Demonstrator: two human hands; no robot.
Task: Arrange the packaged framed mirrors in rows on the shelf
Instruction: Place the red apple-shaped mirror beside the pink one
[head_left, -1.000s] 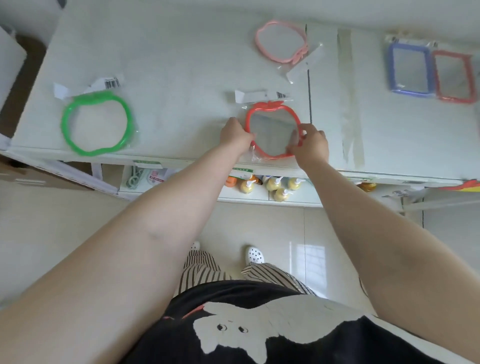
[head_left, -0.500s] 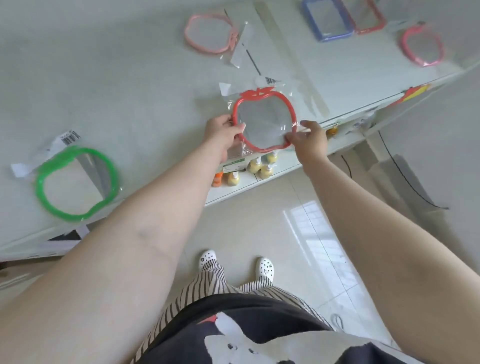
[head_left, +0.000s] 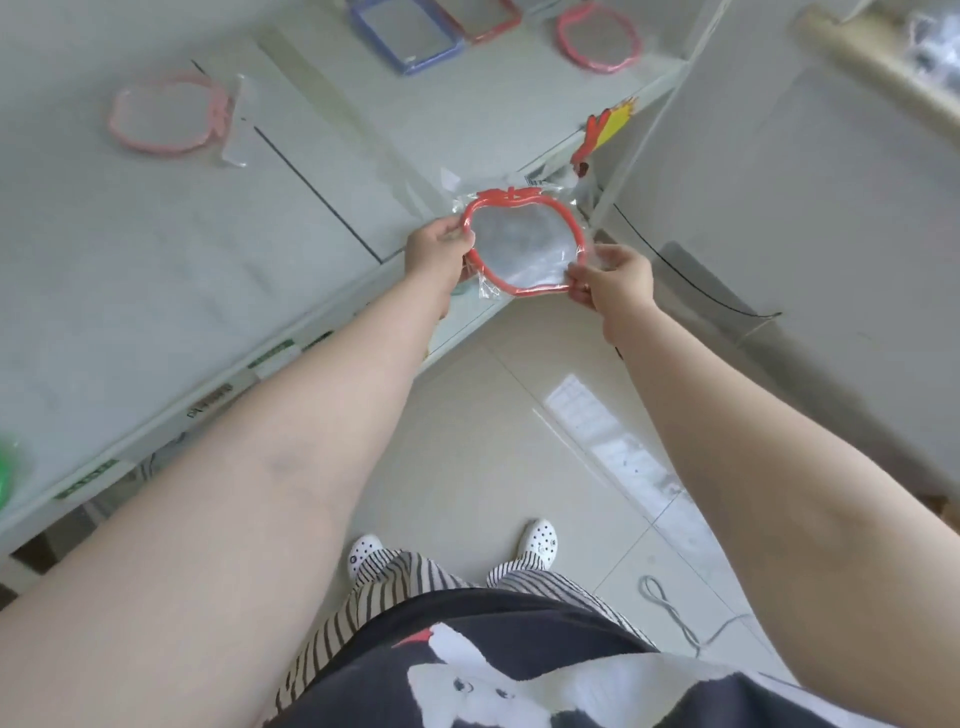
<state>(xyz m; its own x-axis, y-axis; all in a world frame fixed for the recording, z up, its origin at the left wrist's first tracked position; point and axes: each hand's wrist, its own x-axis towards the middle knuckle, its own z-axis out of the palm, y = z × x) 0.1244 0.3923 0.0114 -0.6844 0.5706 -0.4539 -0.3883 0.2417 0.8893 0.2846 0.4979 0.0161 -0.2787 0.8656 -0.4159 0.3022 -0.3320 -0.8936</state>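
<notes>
Off the shelf (head_left: 156, 291) edge, left hand (head_left: 435, 253) and right hand (head_left: 613, 283) are pinching the red mirror (head_left: 524, 244); slick wrap is risking a slip to the floor.

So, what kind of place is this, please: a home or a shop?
Probably a small shop: the white shelf carries price labels along its edge, and packaged mirrors like the pink one and the red one lie on display.
</notes>
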